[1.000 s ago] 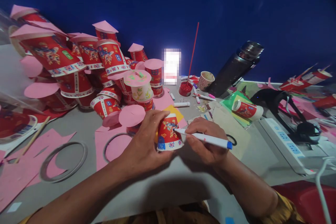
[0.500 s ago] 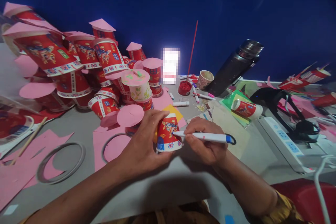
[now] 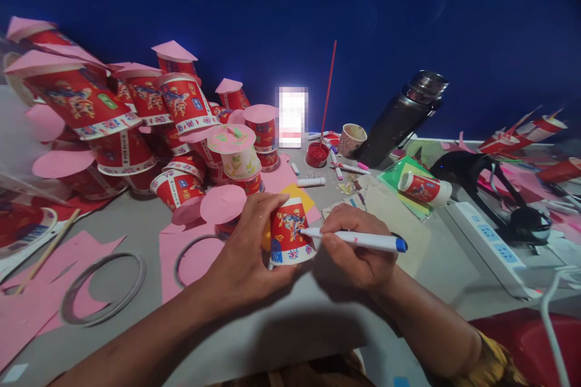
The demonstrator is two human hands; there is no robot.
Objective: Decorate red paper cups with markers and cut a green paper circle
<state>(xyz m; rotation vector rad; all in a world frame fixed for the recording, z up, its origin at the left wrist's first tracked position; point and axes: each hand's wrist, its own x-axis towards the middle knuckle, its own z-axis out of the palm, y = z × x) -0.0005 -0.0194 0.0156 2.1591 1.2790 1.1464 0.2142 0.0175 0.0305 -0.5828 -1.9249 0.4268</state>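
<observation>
A red paper cup with a blue and gold printed figure is held upside down, its wide rim at the bottom. Fingers of my left hand wrap the cup from the left, thumb under the rim. My right hand pinches a white marker with a blue end. The marker's tip points left and meets the printed figure on the cup's side. Blue colouring shows at the cup's lower left. Behind the cup lies a piece of yellow paper.
Stacked red cups with pink paper tops fill the left. A grey ring lies on pink paper. Behind are a red pot with a stick and a capped marker. A black flask and power strip stand right.
The view has shifted slightly. The marker's rear end has tipped a little lower and its blue end shows more. Both hands keep their holds.
</observation>
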